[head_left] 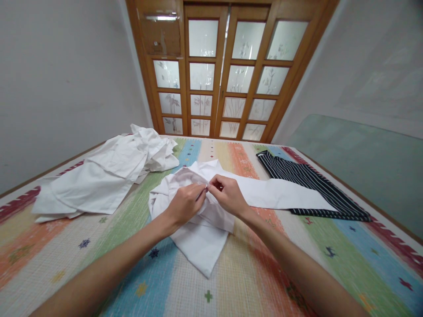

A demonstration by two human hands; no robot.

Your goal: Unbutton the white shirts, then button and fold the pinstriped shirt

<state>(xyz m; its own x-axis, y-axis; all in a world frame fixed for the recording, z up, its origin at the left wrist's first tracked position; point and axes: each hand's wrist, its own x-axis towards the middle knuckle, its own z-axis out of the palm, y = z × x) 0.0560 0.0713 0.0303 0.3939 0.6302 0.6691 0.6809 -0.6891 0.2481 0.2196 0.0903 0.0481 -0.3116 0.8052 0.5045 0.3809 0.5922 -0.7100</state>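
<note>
A white garment (205, 246) lies bunched in the middle of the striped, patterned cloth (244, 273), one long white sleeve stretching to the right. My left hand (187, 203) pinches the garment's fabric near its upper middle. Close beside it, my right hand (228, 193) pinches the same spot, thumb and forefinger together, the fingertips of both hands nearly touching. The small part between the fingertips is too tiny to make out. The sleeve's far end rests over a black garment with white stripes (297, 174).
Another white garment (102, 176) is heaped at the left. Behind the far edge stand wooden doors with glass panes (201, 77). A pale green panel (363, 154) runs along the right wall, and a grey wall (66, 79) rises on the left.
</note>
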